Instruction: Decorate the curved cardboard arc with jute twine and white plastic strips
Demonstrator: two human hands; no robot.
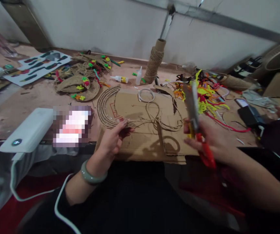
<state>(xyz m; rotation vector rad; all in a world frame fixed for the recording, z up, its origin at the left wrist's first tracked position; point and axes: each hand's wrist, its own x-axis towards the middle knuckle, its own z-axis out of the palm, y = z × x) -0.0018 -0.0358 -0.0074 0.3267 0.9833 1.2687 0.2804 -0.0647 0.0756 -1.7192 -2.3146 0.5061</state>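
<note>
My two hands are apart. My left hand (112,138), with a green bangle (93,174) on the wrist, pinches the curved rope band (103,109) by its near end, thumb on top. The band is several rows of brown cord lying side by side in a half ring, and it arcs away beyond those fingers. My right hand (209,136) is closed around red-handled scissors (206,151), blades pointing up and away from me; they are blurred, so I cannot tell whether the blades are parted.

Between my hands, loose cord (152,112) runs from the band in loops over a piece of cardboard (135,152). Just beyond the loops lie a roll of tape (147,95), two small glue bottles (139,77) and an upright spool of cord (154,65). Past my right hand is a tangle of bright fuzzy wires (207,96). Beyond my left hand are woven pieces (75,83) with coloured bits; to its left, a phone (73,125) with a blurred-out screen and a white power bank (30,126).
</note>
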